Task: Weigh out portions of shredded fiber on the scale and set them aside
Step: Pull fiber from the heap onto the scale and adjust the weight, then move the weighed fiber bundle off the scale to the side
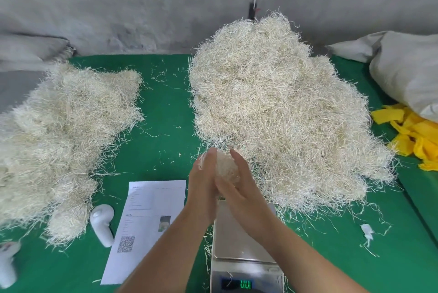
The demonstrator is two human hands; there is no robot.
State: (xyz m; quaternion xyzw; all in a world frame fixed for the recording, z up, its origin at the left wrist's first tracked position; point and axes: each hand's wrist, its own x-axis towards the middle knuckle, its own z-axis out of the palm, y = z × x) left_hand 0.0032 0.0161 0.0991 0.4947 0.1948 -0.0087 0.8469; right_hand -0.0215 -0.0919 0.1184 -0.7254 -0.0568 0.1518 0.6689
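**Pale fiber wad in hand, scale pan bare**

Straw-coloured shredded fiber lies in two masses on the green felt table cover [166, 108]: a tall loose heap [279, 103] on the right that looks like the supply, and a lower spread of rounded clumps [64, 136] on the left, which I judge to be portions already weighed and set aside. Between them, both hands are pressed together around a small compact wad of fiber [226, 167]. The left hand [203, 183] cups it from one side with fingers lightly curled, and the right hand [239, 186] lays nearly straight fingers against the other.

The wad hangs just above the far edge of the silver digital scale [244, 238], whose steel pan carries nothing; its green display seems to read zero, though blur makes that uncertain. So this portion appears shaped but not yet weighed. Judging by the size of the right heap, most of the work remains.

A white printed sheet with a QR code [147, 226] lies beside the scale.
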